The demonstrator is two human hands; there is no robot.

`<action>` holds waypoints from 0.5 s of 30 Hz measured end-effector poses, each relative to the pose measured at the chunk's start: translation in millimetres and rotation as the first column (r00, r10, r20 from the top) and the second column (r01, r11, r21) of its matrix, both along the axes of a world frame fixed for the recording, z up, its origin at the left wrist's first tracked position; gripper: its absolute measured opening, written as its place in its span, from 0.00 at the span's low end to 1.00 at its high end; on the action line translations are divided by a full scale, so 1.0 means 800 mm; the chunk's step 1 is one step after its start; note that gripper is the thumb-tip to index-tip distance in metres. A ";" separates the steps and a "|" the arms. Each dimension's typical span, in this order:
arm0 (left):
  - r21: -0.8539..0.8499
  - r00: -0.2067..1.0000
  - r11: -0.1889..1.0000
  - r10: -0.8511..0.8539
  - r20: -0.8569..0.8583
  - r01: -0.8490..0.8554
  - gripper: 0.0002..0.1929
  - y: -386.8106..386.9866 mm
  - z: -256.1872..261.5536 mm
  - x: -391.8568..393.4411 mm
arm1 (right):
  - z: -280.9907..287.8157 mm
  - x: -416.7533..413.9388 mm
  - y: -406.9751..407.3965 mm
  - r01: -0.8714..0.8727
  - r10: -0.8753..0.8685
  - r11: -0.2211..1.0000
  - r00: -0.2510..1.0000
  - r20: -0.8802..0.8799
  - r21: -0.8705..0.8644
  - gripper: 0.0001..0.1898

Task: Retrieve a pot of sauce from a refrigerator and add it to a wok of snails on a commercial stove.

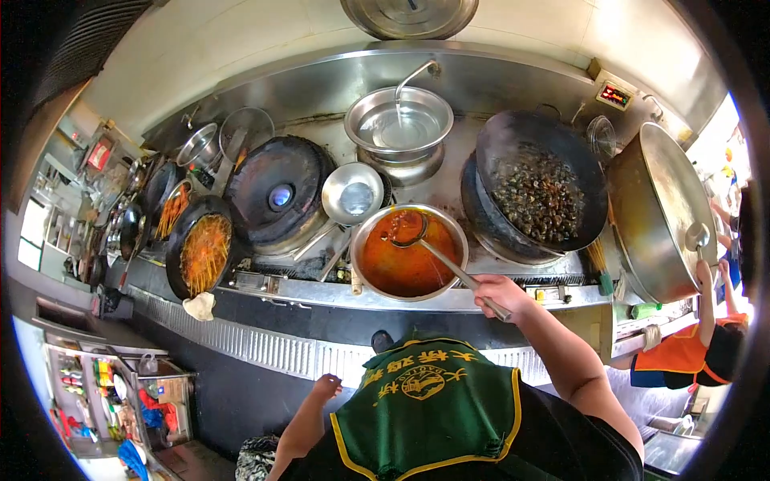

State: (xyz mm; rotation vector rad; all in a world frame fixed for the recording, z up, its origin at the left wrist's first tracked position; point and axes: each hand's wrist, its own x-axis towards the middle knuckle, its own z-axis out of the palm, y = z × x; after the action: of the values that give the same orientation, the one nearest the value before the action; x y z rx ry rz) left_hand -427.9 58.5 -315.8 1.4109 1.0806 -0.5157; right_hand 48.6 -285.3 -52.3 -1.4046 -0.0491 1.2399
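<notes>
My right hand (pixel 502 296) grips the handle of a metal ladle (pixel 448 261). The ladle's bowl dips into red, oily broth (pixel 400 264) in a stainless steel basin (pixel 460 273) at the stove's front edge. Some broth and small bits sit in the ladle. My left hand (pixel 326 386) hangs low beside my green apron (pixel 421 415), away from the stove. Nothing shows in it, but its fingers are too small to make out. Right of the basin, a large black wok (pixel 577 138) holds dark snail-like shellfish (pixel 535 198) in steaming liquid.
Water runs from a faucet (pixel 415 75) into a steel basin (pixel 442 129). A burner (pixel 281 195) shows blue flame. Left stands a wok (pixel 174 264) of skewers (pixel 206 252) with a cloth (pixel 200 306). A big stockpot (pixel 637 234) stands right, where a person (pixel 686 352) in orange holds a ladle.
</notes>
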 end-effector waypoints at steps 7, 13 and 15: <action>-0.007 0.997 0.999 0.050 -0.057 -0.051 0.12 -0.009 0.001 -0.008 | -0.024 -0.007 0.010 -0.095 0.096 0.995 0.995 -0.011 0.032 0.26; 0.023 0.994 0.998 -0.061 0.088 0.059 0.11 0.005 -0.017 -0.018 | -0.043 -0.027 -0.019 -0.147 0.151 0.985 0.987 -0.049 0.088 0.30; -0.027 0.996 0.999 -0.021 0.090 0.024 0.11 0.014 -0.026 -0.018 | -0.046 -0.034 -0.037 -0.182 0.188 0.977 0.981 -0.050 0.114 0.30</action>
State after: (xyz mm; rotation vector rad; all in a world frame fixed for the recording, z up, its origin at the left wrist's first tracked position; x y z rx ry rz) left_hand -442.4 69.4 -336.7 1.4099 0.9832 -0.4778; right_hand 21.1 -314.6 -89.3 -1.2891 -0.2074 1.4113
